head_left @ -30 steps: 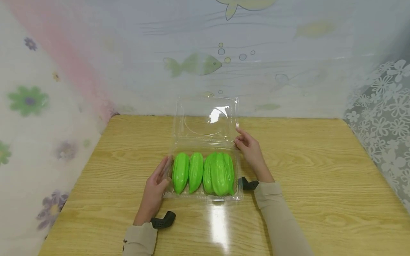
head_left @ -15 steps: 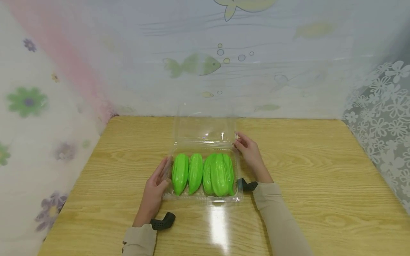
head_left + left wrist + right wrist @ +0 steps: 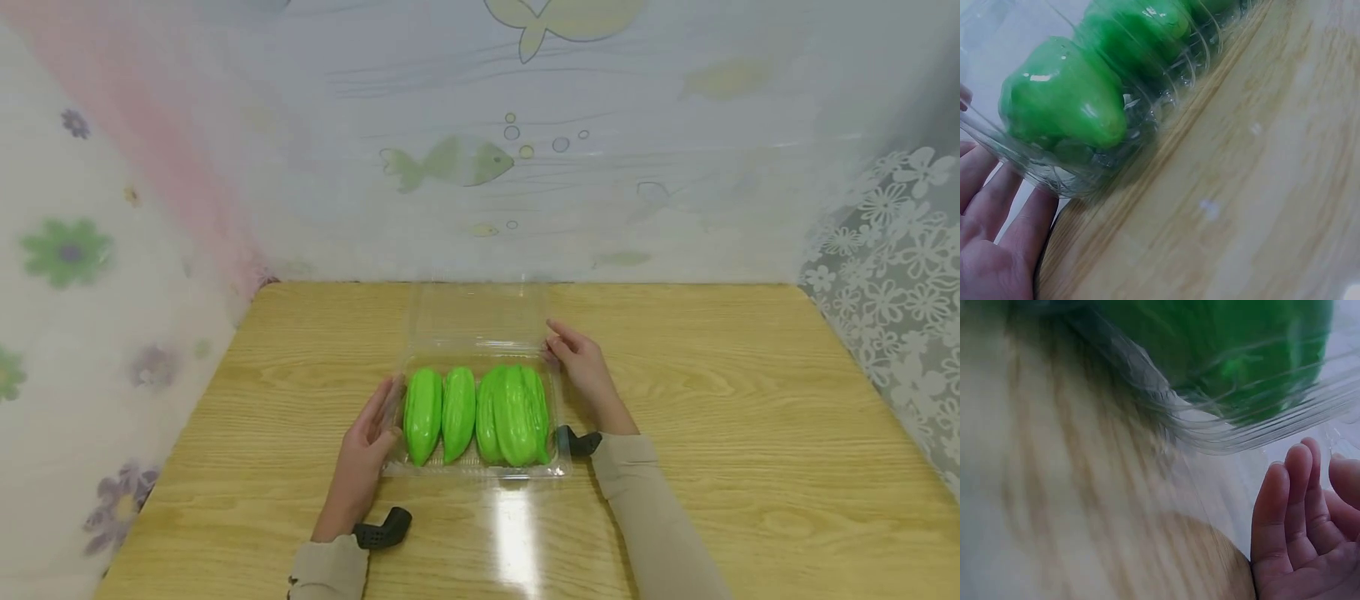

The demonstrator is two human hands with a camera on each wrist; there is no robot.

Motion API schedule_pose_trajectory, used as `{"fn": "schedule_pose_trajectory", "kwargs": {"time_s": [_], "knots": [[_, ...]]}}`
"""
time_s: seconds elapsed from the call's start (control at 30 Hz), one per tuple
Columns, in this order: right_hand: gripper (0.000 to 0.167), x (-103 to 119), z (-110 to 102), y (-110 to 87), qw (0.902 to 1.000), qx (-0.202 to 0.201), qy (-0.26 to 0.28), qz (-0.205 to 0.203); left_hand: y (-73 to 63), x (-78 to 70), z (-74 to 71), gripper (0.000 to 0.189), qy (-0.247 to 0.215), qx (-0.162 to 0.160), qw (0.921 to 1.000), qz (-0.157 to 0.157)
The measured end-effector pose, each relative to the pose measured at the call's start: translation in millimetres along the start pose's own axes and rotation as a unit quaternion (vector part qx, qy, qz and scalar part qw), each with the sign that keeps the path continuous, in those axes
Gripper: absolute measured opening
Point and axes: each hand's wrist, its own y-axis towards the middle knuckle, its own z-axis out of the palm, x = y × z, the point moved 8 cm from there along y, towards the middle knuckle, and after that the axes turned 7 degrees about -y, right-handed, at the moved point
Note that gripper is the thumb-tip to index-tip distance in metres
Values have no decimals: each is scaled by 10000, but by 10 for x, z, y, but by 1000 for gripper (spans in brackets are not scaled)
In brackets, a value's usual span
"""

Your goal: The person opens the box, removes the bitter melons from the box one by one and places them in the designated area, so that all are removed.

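Head: clear box (image 3: 465, 472), centre of frame, lid (image 3: 480, 317) raised, green fruit (image 3: 423, 417) inside; your left hand (image 3: 363, 457) unclenched, flat along its left side; your right hand (image 3: 589, 373) at its upper-right corner, grasp unclear.
Left wrist: box, upper left, your hand touching.
Right wrist: box, top; your hand, lower right.

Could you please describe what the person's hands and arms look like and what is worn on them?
The left hand and right hand are gloveless. The left sleeve and right sleeve are plain beige; the left one has small dark marks at its outer edge. A black, angled piece shows at each wrist.
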Motion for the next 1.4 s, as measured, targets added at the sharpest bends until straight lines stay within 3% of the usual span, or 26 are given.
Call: {"fn": "schedule_pose_trajectory", "kwargs": {"time_s": [0.2, 0.47, 0.67, 0.83, 1.17, 1.4], "knots": [[40, -23, 2, -8, 10000, -59, 65, 22, -4, 14, 10, 70, -19, -17, 10000, -31], [43, -26, -52, -50, 9997, 163, 66, 157, -10, 5, 54, 69, 96, -1, 9999, -91], [44, 44, -130, -72, 9985, 314, -396, 213, -2, -28, 57, 70, 243, 44, 9997, 20], [45, 152, -193, -144, 9980, 301, -546, 71, -1, -62, 46, 71, 285, 63, 9995, 137], [45, 318, -243, -338, 9947, 587, -834, -111, -4, -84, 11, 75, 148, 31, 9999, 82], [43, 443, -219, -480, 9918, 713, -1027, -258, 2, -49, 3, 60, 231, -14, 9997, -29]]}}
